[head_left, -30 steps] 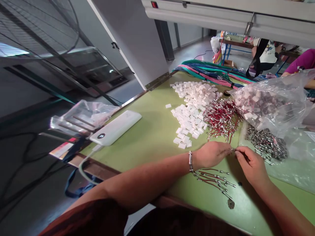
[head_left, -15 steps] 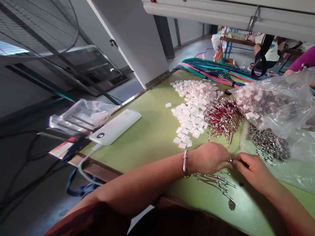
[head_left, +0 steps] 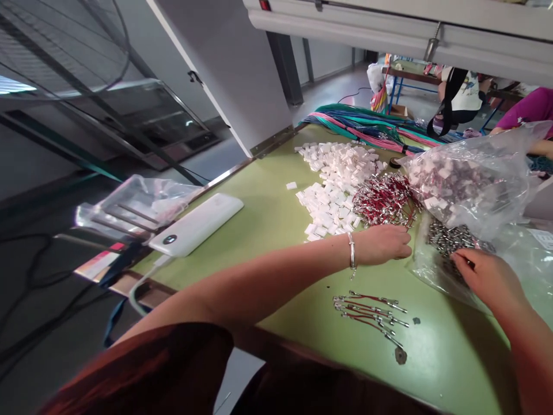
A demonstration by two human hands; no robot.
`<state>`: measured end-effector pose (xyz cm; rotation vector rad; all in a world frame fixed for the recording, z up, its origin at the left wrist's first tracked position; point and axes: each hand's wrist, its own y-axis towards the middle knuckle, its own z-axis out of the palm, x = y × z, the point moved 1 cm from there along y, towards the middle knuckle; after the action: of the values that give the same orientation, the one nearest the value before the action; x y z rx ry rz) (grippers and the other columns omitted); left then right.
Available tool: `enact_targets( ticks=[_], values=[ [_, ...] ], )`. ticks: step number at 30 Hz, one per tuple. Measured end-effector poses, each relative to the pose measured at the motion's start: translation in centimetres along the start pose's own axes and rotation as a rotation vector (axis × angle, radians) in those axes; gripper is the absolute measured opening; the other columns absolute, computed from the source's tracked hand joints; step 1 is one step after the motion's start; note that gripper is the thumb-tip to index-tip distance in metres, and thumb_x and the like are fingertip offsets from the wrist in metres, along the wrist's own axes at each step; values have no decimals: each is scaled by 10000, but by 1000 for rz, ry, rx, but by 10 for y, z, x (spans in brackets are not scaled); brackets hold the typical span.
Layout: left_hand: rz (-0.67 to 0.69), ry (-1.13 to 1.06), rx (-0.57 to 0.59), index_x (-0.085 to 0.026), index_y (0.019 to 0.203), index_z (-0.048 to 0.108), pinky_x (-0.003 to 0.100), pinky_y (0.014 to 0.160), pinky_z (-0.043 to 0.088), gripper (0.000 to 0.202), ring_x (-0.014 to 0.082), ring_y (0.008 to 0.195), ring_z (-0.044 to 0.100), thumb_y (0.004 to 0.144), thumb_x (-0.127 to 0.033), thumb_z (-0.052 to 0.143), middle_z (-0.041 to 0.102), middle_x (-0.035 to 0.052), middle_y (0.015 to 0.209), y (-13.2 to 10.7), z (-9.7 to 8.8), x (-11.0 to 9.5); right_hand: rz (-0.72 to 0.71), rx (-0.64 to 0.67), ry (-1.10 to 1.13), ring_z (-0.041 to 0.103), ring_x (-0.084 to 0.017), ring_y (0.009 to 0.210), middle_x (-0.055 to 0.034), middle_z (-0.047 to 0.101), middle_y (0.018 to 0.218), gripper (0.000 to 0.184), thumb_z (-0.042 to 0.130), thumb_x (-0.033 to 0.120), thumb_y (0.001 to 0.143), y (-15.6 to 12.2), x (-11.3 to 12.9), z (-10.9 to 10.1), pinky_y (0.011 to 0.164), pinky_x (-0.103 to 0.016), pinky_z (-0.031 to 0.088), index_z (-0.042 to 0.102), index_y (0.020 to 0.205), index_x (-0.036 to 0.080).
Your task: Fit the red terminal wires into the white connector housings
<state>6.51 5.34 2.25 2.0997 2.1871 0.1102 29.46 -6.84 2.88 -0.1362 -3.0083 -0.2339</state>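
Left hand (head_left: 386, 243): at the near edge of the red-wire pile (head_left: 382, 199), fingers curled in, back of the hand up. It overlaps the pile's near edge in view; can't tell if it touches. Can't tell if anything's pinched in there either, fingertips are hidden.

Right hand (head_left: 490, 275): at the near side of the metal-part pile (head_left: 449, 235), thumb and index fingertips close together at the parts. Can't tell whether it has a piece. The metal-part pile sits on a clear plastic sheet (head_left: 425, 270), right of the red-wire pile. The two hands are well apart, left one over by the red wires, right one at the metal parts.

Row of red leads (head_left: 369, 314), metal ends on, lies on the bare counter (head_left: 263, 222) nearer the body than both hands, below the left wrist and left of the right forearm. Neither hand touches it. Leads lie roughly side by side, long metal ends pointing right. Dark spot (head_left: 401, 355) just beside the lowest lead's tip.

White-piece pile (head_left: 332, 199) is left of the red-wire pile, beyond the left wrist; one loose white piece (head_left: 291, 185) off its left side. Clear bag (head_left: 466, 181) with more white pieces is behind the metal-part pile. Coloured wire bundles (head_left: 363, 127) at the far edge. White power bank (head_left: 199, 225), cable plugged in, at the left edge of the counter.
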Motion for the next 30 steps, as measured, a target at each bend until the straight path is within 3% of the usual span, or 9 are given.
enact_targets(
  ticks=[3, 5, 8, 11, 15, 19, 23, 26, 30],
  values=[
    [52, -117, -38, -175, 795, 596, 303, 772, 404, 187, 181, 844, 480, 946, -192, 487, 602, 59, 863, 2, 3, 5, -3, 76, -88, 619, -199, 627, -33, 722, 773, 282, 473, 393, 878, 2, -10, 3, 562, -291, 390, 702, 813, 242],
    [8, -307, -162, -171, 818, 580, 315, 843, 415, 159, 179, 876, 494, 943, -214, 492, 606, 60, 881, 3, 5, 8, -17, 117, -103, 623, -193, 639, -25, 722, 790, 241, 497, 379, 870, 1, -7, 3, 563, -285, 381, 702, 856, 252],
    [-196, -727, -435, -155, 886, 534, 319, 865, 443, 86, 160, 900, 536, 935, -187, 472, 613, 78, 947, 6, 1, 11, -54, 146, -155, 623, -185, 646, -24, 711, 832, 182, 528, 346, 855, -1, 3, 6, 544, -280, 357, 683, 889, 257],
    [-370, -1177, -615, -167, 910, 444, 284, 827, 475, 64, 126, 894, 591, 957, -156, 401, 630, 79, 950, 10, -11, 12, -101, 119, -272, 621, -201, 654, -61, 686, 816, 164, 510, 296, 861, -3, 10, 15, 527, -298, 347, 655, 849, 220],
    [-613, -1383, -753, -185, 866, 403, 200, 631, 445, 128, 65, 648, 540, 987, -181, 363, 562, -5, 736, 5, -30, 13, -133, 8, -285, 619, -218, 670, -103, 679, 837, 212, 455, 252, 870, -3, 12, 29, 572, -331, 403, 659, 881, 194],
    [-839, -1223, -565, -158, 882, 513, 187, 471, 316, 114, 50, 514, 409, 954, -221, 450, 522, -24, 660, -16, -38, 0, -103, -115, -101, 637, -252, 759, -125, 687, 923, 294, 416, 273, 892, -2, 15, 28, 662, -368, 461, 674, 985, 167],
    [-912, -1104, -328, -133, 849, 618, 205, 443, 301, 239, 45, 471, 364, 925, -314, 483, 605, 3, 699, -37, -31, -22, -72, -248, 87, 641, -258, 807, -120, 697, 947, 321, 426, 326, 894, -4, 22, 17, 728, -387, 487, 695, 993, 181],
    [-905, -1091, -275, -125, 839, 660, 213, 462, 336, 252, 53, 490, 411, 894, -319, 510, 639, 15, 719, -43, -19, -35, -19, -212, 292, 660, -237, 782, -93, 718, 926, 280, 478, 338, 864, -7, 33, 13, 718, -379, 516, 707, 965, 211],
    [-820, -1102, -303, -122, 822, 675, 215, 578, 445, 211, 84, 617, 544, 864, -288, 552, 648, 17, 700, -43, -3, -45, 129, -42, 747, 666, -193, 643, -56, 721, 794, 262, 550, 377, 837, -15, 61, 13, 555, -318, 555, 704, 979, 219]
  ],
)
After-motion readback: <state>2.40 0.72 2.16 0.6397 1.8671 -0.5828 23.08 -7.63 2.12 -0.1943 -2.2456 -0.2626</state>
